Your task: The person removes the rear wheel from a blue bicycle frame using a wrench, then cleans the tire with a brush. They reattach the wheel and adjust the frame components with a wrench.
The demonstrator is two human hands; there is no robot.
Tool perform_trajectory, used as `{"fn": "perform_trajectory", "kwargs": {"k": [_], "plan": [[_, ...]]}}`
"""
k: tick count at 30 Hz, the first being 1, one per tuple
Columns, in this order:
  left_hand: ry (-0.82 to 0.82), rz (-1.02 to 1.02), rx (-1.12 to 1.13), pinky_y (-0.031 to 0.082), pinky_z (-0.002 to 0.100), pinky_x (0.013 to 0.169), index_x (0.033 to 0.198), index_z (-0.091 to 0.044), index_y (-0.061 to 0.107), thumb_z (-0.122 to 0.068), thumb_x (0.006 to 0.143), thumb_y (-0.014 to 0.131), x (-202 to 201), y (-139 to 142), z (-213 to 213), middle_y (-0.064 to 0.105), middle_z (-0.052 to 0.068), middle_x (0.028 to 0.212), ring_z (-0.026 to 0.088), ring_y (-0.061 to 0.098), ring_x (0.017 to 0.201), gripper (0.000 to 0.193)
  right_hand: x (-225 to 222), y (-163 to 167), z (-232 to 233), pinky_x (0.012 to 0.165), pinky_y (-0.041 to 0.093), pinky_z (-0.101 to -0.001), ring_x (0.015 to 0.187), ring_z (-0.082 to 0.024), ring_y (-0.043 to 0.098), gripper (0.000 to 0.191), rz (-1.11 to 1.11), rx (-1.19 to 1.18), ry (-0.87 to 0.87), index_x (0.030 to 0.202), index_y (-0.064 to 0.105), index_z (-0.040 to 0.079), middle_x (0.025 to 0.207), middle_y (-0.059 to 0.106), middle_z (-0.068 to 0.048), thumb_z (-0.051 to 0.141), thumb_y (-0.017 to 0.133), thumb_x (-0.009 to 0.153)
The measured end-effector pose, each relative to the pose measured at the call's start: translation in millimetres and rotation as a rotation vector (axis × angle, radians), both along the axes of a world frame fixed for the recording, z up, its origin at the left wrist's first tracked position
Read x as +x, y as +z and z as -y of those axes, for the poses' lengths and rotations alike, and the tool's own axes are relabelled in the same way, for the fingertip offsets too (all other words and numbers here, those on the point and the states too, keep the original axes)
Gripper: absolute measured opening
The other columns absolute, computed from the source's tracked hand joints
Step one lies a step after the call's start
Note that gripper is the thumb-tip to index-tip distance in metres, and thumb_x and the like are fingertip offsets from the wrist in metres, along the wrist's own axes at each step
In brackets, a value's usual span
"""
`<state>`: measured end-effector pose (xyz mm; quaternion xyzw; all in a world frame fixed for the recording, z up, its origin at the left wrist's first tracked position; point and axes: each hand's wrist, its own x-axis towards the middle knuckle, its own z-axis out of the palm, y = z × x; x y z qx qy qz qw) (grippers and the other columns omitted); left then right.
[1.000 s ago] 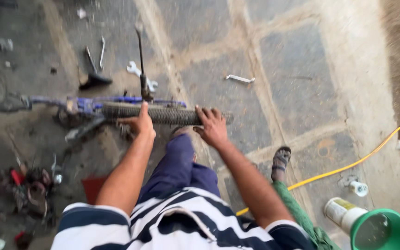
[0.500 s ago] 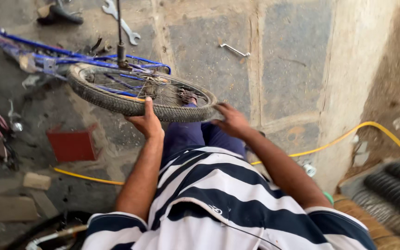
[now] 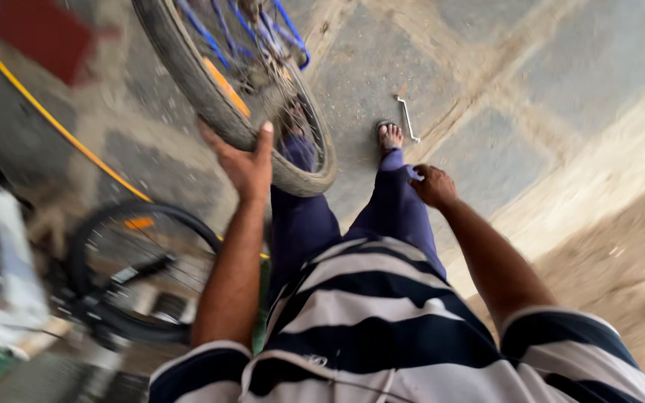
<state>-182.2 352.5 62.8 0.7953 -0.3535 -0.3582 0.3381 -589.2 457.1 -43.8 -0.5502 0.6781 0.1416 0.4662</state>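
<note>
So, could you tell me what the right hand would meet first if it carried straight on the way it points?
Probably the person's own right leg: the right hand hangs beside that thigh, fingers curled toward it. Depth is unclear, so it may already touch.
</note>
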Motion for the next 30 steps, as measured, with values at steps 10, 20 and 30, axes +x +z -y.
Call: {"fn": "perform_trajectory", "kwargs": {"k": [10,20,30], "plan": [[-0.022,0.178,-0.079,0.046,0.05,0.112,0.163,-0.005,-0.005,-0.016,0.099,0.077,-26.7,0.1,-8.7,0.022,0.027,0.17,0.037,0.046,0.139,0.104,-41.3,-209.4,83.4,0.105,0.046,-0.0541,0.125,-0.044,0.058,0.052,-0.131,0.255,0.234,0.144,0.052,0.028,0.129,0.065,-0.024,0.033,0.064,0.093],[0.132,0.067,-0.104,0.065,0.04,0.088,0.164,-0.001,0.011,-0.003,0.09,0.072,-41.1,-9.9,10.2,0.052,0.024,0.137,0.026,0.07,0.104,0.096,11.0,-428.6,104.0,0.096,0.055,-0.0469,0.112,-0.039,0.068,0.066,-0.042,0.214,0.653,0.141,0.055,0.029,0.122,0.071,-0.018,0.039,0.076,0.08],[0.082,0.069,-0.108,0.066,0.04,0.082,0.16,0.005,0.021,0.001,0.083,0.071,-5.5,-0.3,-6.9,0.067,0.023,0.122,0.028,0.077,0.098,0.092,29.1,-350.5,147.0,0.082,0.06,-0.0436,0.095,-0.031,0.075,0.048,0.338,-0.13,-0.015,0.121,0.068,0.008,0.104,0.077,-0.014,0.028,0.079,0.078]]}}
